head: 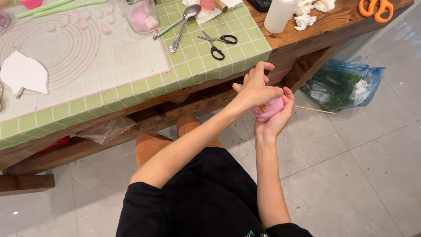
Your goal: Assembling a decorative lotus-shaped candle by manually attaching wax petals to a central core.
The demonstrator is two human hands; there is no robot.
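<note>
Both hands work a pink clay flower (268, 109) below the worktop (302, 33) edge: right hand (275, 117) cups it closed from beneath, left hand (254, 87) presses fingertips on top. Flower looks part-built; loose pink petals (83, 23) lie unused on mat (109, 61), scissors (218, 42) nearby.

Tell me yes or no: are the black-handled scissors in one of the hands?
No: the black-handled scissors lie on the green checked mat, while both hands hold a pink flower-like piece.

Black short sleeves, bare forearms, tan boots (151, 147)
</note>
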